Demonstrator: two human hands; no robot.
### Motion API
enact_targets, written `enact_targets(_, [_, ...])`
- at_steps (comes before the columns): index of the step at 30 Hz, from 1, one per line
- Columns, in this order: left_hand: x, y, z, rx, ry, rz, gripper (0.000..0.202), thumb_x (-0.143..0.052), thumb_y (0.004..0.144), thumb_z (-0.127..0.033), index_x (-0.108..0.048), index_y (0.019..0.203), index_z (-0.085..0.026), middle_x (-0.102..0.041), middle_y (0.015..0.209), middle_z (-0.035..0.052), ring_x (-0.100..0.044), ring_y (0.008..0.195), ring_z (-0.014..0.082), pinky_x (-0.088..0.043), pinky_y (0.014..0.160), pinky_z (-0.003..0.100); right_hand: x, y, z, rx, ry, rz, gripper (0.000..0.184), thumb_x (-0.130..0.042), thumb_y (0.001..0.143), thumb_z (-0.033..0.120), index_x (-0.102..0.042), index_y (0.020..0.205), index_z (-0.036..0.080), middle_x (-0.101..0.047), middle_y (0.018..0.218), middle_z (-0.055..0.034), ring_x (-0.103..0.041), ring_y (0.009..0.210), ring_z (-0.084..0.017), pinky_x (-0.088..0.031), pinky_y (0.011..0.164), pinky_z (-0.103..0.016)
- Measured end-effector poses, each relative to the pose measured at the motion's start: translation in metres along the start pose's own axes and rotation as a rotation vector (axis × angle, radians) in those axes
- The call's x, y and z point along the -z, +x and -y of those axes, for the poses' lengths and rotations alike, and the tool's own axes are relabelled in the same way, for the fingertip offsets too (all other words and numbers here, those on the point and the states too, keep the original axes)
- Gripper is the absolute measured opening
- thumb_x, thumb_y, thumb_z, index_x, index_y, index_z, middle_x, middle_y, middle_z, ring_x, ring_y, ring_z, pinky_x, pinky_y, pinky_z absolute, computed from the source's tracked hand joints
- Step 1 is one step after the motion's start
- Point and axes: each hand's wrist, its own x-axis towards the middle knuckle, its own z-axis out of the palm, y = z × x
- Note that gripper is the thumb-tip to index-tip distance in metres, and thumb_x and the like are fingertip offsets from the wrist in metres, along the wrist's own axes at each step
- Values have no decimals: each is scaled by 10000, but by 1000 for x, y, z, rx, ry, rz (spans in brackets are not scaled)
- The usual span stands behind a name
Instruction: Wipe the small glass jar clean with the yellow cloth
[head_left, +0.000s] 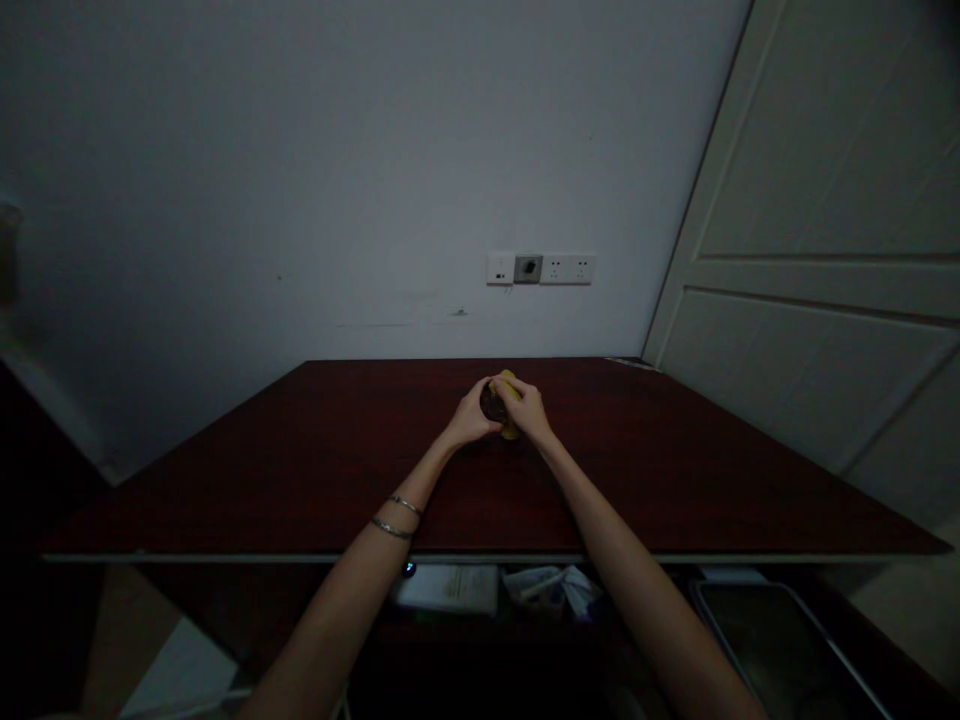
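Both my arms reach out over a dark red wooden table (315, 470) to a small object at its far middle. My left hand (471, 418) curls round a dark round part (493, 405) of it. My right hand (526, 408) grips a yellow part (510, 382) that shows above and below the fingers. The two hands touch each other round the object, which rests on or just above the tabletop. Two thin bangles (396, 516) sit on my left wrist. The room is dim, and what the object is cannot be made out.
A white wall stands behind the table, with a row of wall sockets (540, 269). A white panelled door (825, 280) is at the right. Under the table's near edge lie papers (450, 588), crumpled wrappers (555, 588) and a dark tray (780, 645).
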Motion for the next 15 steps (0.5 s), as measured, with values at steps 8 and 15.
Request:
enact_targets(8, [1,1,-3,37,-24,-5,794,-699,483,-134,-394,1216,-148,-547,1103,80,-537,957,200,-419,853,324,-1,0,4,21,-1,-31,313,-529,731,422,-661,936,226,-649,984,-39,-575,942,-210,-411,882,-351])
enact_targets(15, [1,3,5,82,10,-30,769,-722,487,-205,-431,1195,-133,-574,1041,83,-543,936,209,-424,841,336,-3,3,-4,-51,23,-50,344,-526,731,444,-661,941,206,-655,977,-51,-580,940,-218,-422,868,-360])
